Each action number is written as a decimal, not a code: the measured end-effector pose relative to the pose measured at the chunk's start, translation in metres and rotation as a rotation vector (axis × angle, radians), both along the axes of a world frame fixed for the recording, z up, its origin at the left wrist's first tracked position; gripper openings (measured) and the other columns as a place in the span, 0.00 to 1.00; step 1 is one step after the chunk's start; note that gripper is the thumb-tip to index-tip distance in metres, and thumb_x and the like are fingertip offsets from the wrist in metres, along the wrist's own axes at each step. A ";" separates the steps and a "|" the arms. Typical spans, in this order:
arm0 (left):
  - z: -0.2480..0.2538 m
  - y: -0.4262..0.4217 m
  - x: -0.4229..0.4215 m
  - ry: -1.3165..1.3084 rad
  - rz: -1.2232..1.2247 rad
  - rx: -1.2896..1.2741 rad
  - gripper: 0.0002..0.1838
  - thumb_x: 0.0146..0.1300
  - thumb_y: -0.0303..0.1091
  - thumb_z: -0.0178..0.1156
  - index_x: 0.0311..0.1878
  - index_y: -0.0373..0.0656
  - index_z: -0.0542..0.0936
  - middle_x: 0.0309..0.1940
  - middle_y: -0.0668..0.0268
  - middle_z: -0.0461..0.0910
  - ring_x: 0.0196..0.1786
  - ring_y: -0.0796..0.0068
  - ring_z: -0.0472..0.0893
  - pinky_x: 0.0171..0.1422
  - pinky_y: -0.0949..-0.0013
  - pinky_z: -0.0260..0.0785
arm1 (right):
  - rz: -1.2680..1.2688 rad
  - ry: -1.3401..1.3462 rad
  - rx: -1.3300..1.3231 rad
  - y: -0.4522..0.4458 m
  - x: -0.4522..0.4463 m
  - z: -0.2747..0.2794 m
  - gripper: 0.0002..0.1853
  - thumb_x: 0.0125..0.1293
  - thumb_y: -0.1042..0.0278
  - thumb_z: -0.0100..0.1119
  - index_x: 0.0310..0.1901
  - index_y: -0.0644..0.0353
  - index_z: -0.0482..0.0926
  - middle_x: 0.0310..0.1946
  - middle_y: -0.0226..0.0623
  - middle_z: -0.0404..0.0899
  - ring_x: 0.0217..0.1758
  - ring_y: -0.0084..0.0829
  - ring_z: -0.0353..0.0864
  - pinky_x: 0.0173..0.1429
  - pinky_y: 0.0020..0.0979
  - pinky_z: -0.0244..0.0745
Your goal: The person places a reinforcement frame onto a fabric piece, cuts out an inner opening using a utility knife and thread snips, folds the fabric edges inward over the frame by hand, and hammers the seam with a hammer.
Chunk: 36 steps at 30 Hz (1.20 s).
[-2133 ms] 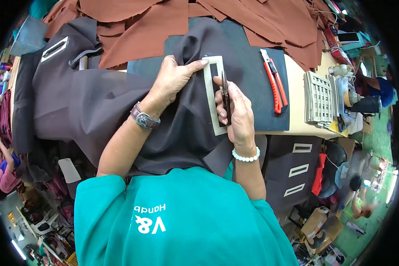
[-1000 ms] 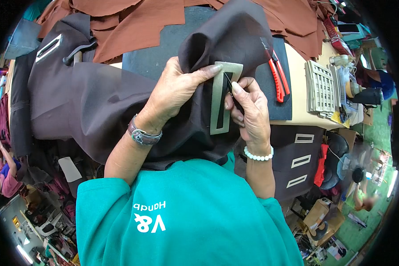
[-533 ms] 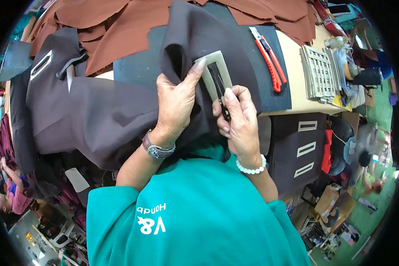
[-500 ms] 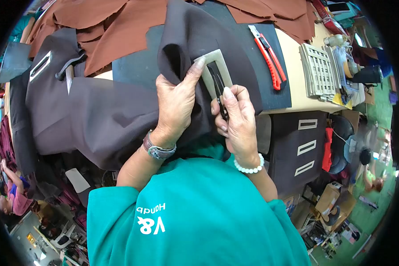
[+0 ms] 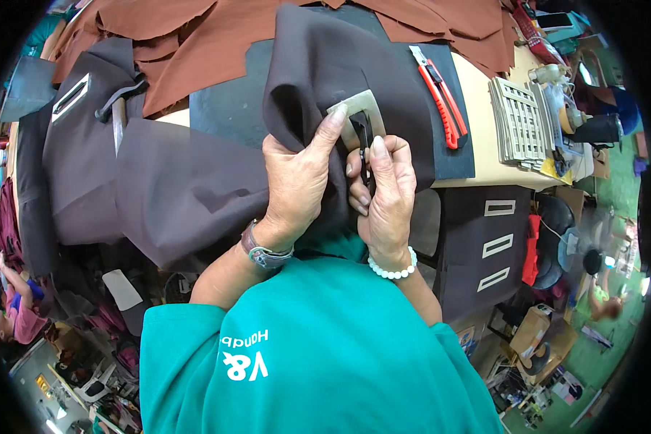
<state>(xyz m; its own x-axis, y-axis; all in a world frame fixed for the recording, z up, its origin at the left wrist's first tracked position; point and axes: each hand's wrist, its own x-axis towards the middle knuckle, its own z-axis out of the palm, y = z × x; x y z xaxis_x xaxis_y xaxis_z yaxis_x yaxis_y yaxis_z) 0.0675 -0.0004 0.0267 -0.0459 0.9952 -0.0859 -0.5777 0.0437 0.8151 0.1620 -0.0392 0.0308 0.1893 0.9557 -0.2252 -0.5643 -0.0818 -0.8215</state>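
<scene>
My left hand (image 5: 296,181) is closed on a dark brown sheet of material (image 5: 188,195), folded up into a loop beside it. Its thumb presses on the corner of a pale rectangular frame (image 5: 372,108) set on that sheet. Inside the frame's opening is a slim black tool (image 5: 364,137), which looks like small thread snips. My right hand (image 5: 387,192) pinches this tool between thumb and fingers at the lower end of the frame. Fingers hide part of the tool and the frame's lower edge.
A red utility knife (image 5: 445,101) lies on the dark cutting mat (image 5: 452,163). To the right are stacked pale frames (image 5: 517,123). A hammer (image 5: 118,116) rests on the sheet at left. Rust-brown pieces (image 5: 195,58) cover the back. A dark panel with three frames (image 5: 484,264) hangs at right.
The sheet, the pale frame and my left hand sit slightly further right. The black tool now stands more upright in the opening, with less of it showing above my right hand.
</scene>
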 end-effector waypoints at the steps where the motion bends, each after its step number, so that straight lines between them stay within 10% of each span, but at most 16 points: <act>1: 0.001 0.000 0.000 0.019 -0.002 -0.018 0.08 0.60 0.25 0.62 0.43 0.39 0.80 0.37 0.68 0.81 0.37 0.81 0.79 0.41 0.77 0.71 | -0.003 -0.002 0.002 0.000 0.000 -0.001 0.08 0.71 0.60 0.49 0.39 0.53 0.64 0.25 0.31 0.72 0.13 0.11 0.57 0.15 0.13 0.50; 15: -0.002 0.012 -0.002 0.079 -0.074 -0.128 0.09 0.60 0.26 0.62 0.44 0.37 0.80 0.40 0.66 0.82 0.41 0.79 0.80 0.46 0.74 0.73 | 0.016 -0.016 -0.028 0.001 0.011 -0.007 0.09 0.70 0.60 0.52 0.42 0.54 0.65 0.22 0.29 0.69 0.13 0.11 0.55 0.15 0.13 0.48; 26: 0.012 0.026 -0.021 0.162 -0.256 -0.038 0.10 0.60 0.25 0.62 0.45 0.36 0.79 0.39 0.65 0.82 0.41 0.79 0.80 0.46 0.74 0.73 | 0.082 -1.630 0.899 0.041 0.050 0.037 0.23 0.45 0.87 0.62 0.47 0.64 0.80 0.26 0.33 0.73 0.22 0.23 0.72 0.24 0.24 0.70; 36: 0.004 0.023 -0.029 0.187 -0.334 0.030 0.09 0.60 0.24 0.61 0.44 0.37 0.80 0.38 0.67 0.82 0.40 0.81 0.80 0.46 0.77 0.72 | 0.125 -1.519 0.806 0.053 0.045 0.037 0.17 0.39 0.89 0.56 0.35 0.65 0.78 0.35 0.39 0.78 0.31 0.31 0.82 0.31 0.27 0.77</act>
<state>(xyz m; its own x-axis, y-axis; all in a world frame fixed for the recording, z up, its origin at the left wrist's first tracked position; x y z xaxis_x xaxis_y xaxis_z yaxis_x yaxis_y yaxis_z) 0.0389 0.0229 0.0305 0.2693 0.9599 -0.0778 -0.3767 0.1794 0.9088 0.2068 0.0142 0.0680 -0.3163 0.7533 0.5766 0.6717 0.6071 -0.4246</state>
